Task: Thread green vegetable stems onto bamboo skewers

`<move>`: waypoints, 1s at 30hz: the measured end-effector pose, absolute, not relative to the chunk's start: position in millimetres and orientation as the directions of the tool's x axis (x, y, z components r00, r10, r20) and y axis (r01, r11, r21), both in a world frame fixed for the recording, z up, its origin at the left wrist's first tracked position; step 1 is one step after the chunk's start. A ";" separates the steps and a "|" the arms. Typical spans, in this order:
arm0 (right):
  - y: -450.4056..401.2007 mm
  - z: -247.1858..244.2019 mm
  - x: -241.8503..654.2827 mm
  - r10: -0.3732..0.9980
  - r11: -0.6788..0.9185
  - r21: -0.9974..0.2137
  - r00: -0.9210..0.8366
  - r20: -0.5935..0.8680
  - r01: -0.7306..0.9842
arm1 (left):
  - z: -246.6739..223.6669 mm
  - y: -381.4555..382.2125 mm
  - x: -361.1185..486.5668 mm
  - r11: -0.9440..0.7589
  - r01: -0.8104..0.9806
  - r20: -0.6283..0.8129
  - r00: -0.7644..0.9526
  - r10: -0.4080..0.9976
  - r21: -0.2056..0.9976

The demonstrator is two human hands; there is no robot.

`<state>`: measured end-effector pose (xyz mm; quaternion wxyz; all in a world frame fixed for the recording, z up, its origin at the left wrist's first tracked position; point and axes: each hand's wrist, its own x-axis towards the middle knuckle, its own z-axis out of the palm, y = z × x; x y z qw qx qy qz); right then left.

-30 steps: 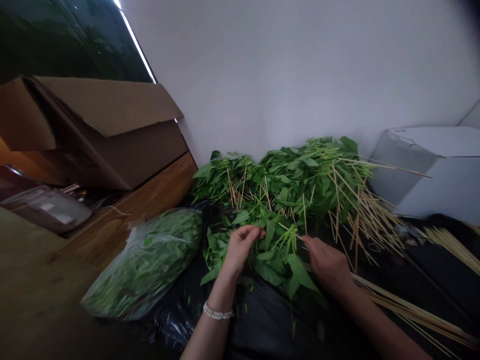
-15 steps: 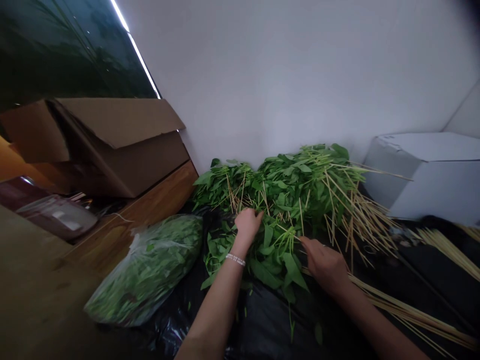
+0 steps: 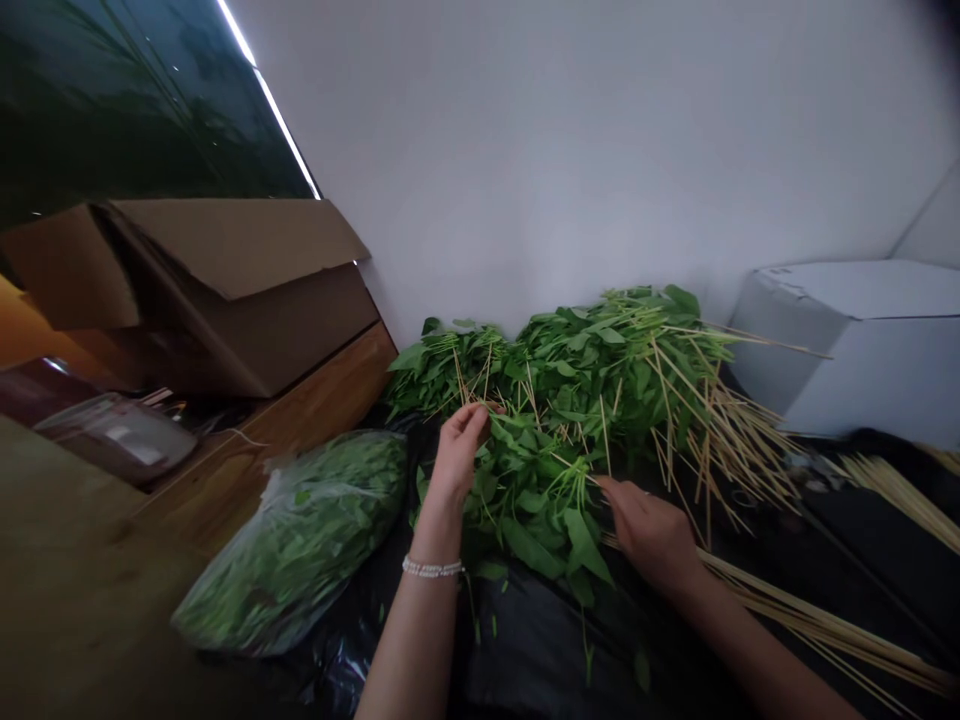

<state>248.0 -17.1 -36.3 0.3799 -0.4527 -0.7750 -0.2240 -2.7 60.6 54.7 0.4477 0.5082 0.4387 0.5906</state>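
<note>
My right hand [image 3: 651, 528] is closed around the end of a thin bamboo skewer [image 3: 561, 459], which runs across the gathered light-green stems of a bunch of leafy greens [image 3: 529, 530]. Those leaves hang down over the black plastic sheet [image 3: 525, 640]. On the far left side of the same bunch, my left hand [image 3: 459, 450] pinches leafy greens between thumb and fingers; the exact leaf or stem in the pinch is partly hidden. Behind both hands, a large heap of leafy greens [image 3: 570, 350] lies against the wall, with several bamboo skewers [image 3: 720, 430] sticking out of it.
A clear plastic bag of greens [image 3: 300, 550] lies at left. Beyond it, an open cardboard box [image 3: 247, 300] rests on a wooden board [image 3: 300, 430]. Loose bamboo sticks [image 3: 825, 620] lie at lower right, and a white box [image 3: 862, 340] stands at the back right.
My left hand has moved left and turned upward, lifting leaves at the bunch's left side. My right hand stays almost still with the skewer.
</note>
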 end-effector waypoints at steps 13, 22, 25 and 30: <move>-17.9 -39.2 243.8 0.569 0.546 -0.059 -0.318 0.758 0.836 | -14.7 29.3 17.5 0.051 -0.238 -0.060 -0.031 0.998 0.970; -21.1 -41.3 239.2 0.543 0.616 -0.041 -0.387 0.745 0.787 | -15.7 18.9 16.9 -0.007 -0.179 0.009 0.008 1.000 0.984; -21.1 -42.1 239.1 0.548 0.619 -0.049 -0.387 0.741 0.784 | -18.1 19.0 18.2 -0.019 -0.185 0.016 -0.019 1.000 0.983; -21.2 -42.3 238.9 0.542 0.620 -0.047 -0.384 0.748 0.783 | -16.2 17.2 21.3 -0.031 -0.137 0.027 -0.030 0.999 0.990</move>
